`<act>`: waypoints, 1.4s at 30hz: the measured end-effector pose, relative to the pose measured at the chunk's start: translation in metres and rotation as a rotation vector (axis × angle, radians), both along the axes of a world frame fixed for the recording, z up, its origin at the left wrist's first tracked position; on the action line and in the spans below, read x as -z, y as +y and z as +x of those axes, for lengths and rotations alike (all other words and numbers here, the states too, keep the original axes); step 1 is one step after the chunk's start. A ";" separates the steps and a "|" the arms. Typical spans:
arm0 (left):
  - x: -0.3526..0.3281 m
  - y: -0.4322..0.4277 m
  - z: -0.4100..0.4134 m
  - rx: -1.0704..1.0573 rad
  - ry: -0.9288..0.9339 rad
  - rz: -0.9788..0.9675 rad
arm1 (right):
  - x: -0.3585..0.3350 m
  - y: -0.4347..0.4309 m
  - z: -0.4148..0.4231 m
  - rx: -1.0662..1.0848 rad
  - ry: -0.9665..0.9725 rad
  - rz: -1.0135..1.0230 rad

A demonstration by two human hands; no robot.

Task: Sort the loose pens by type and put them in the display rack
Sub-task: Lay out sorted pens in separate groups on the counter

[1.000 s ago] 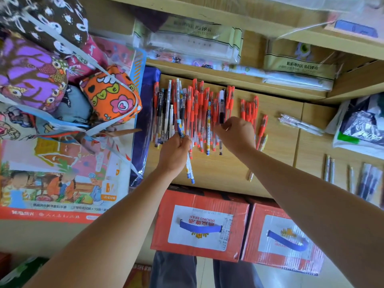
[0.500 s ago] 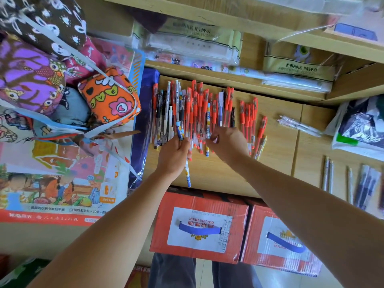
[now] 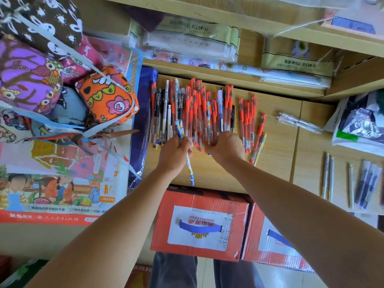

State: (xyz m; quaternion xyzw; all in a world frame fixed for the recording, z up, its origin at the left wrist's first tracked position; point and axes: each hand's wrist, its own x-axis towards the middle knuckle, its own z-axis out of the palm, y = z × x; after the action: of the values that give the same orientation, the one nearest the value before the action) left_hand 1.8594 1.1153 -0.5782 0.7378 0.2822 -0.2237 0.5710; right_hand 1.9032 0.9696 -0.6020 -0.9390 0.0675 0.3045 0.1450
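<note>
On the wooden counter [image 3: 276, 146], below the shelf, a pile of loose pens [image 3: 199, 113] lies in a rough row, barrels parallel and pointing away from the person. Most are red-capped pens [image 3: 246, 119], with a separate cluster of these just right of the main pile. Black, white and blue types are mixed in at the left.

The left hand [image 3: 174, 151] holds a patterned pen [image 3: 189, 169] near its upper end, its grip closed round the barrel. The pen's lower end reaches toward the counter's near edge. The right hand [image 3: 226, 148] rests on the near ends of the pile with fingers curled under. Whether that grip pinches a pen cannot be told, since the back of the hand hides the fingertips.

Handling, as judged: the pens are light, stiff and smooth, and apt to roll and slide off one another. Each is best taken by the barrel near mid-length, or a few together by their aligned ends.

Containers: two red cardboard boxes [image 3: 199, 225] stand below the counter's edge, closed, contents unseen. A plastic bag [image 3: 357, 147] at the right holds dark printed matter. Fabric pouches [image 3: 108, 98] at the left are closed and strapped together. No display rack can be made out.
</note>
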 end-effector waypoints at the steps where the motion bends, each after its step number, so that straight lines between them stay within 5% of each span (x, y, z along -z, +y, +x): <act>1: 0.000 0.000 0.000 -0.010 0.007 -0.014 | -0.001 -0.001 -0.001 0.019 0.003 0.020; 9: -0.019 -0.014 0.005 -0.122 0.061 -0.162 | -0.026 -0.031 -0.017 0.009 0.031 0.500; 15: -0.029 -0.039 0.008 -0.094 0.020 -0.225 | -0.050 -0.050 -0.024 -0.281 0.219 0.455; 24: -0.040 -0.109 0.007 -0.023 0.020 -0.250 | -0.067 -0.114 -0.050 0.036 0.151 0.626; 37: -0.041 -0.279 -0.008 0.153 0.174 -0.243 | -0.081 -0.267 -0.100 0.165 0.193 0.604; 42: -0.024 -0.322 -0.009 0.385 0.126 -0.049 | -0.060 -0.319 -0.100 0.235 0.055 0.329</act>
State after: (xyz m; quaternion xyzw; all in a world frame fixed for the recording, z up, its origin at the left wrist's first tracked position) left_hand 1.8499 0.7930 -0.5544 0.7486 0.1653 -0.3813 0.5166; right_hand 1.8032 0.6506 -0.5424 -0.8796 0.1298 0.3178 0.3293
